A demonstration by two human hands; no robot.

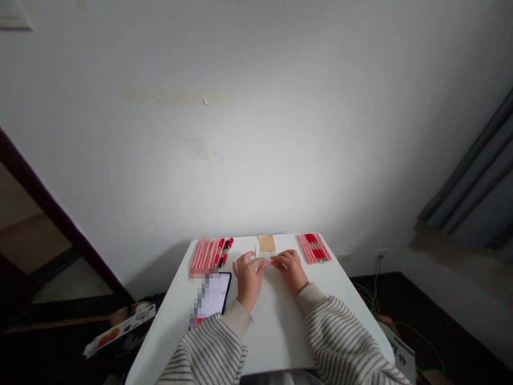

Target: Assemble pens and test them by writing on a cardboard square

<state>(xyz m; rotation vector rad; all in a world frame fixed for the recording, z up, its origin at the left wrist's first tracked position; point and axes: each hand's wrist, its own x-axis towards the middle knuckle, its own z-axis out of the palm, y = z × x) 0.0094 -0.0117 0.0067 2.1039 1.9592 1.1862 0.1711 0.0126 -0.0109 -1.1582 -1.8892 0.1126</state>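
Both hands meet over the middle of the white table (276, 331). My left hand (249, 280) is closed in a pinch on one end of a slim pink pen (270, 262). At its other end my right hand (292, 271) pinches the same pen, which lies roughly level between the fingertips. Fingers cover most of the pen. By my left fingertips is a small white piece (255, 251), partly hidden, whose kind I cannot tell. Just beyond the hands a tan paper square (266, 243) lies flat.
Pink pens (203, 253) lie in a row at the back left, beside red and black pens (223, 252). More pink and red pens (314, 248) lie at the back right. A phone (216, 294) rests left of my left hand. A wall (256, 176) stands behind the table.
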